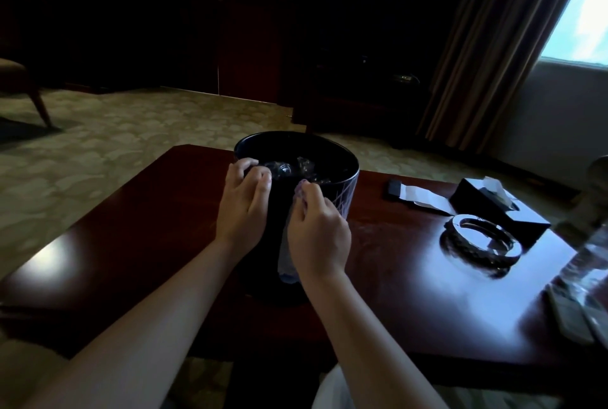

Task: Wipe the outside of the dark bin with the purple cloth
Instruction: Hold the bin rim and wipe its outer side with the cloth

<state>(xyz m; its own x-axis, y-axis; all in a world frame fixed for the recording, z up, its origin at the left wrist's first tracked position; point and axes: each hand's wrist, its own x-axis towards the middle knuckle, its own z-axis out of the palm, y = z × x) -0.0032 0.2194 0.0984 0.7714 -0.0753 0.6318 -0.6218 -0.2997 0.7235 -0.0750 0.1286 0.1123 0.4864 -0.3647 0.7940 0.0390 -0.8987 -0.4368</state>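
Head view: the dark bin (332, 185) stands upright near the desk's (131, 231) far edge. The left hand (241, 208) has its grip curled over the bin's near rim. The right hand (317, 237) pinches the purple cloth (289, 264) against the bin's near outside wall. A round ashtray (482, 244) and a tissue box (493, 204) sit toward the right edge.

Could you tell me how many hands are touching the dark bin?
2: the left hand grips the dark bin at its near-left rim; the right hand holds the purple cloth against its near side.
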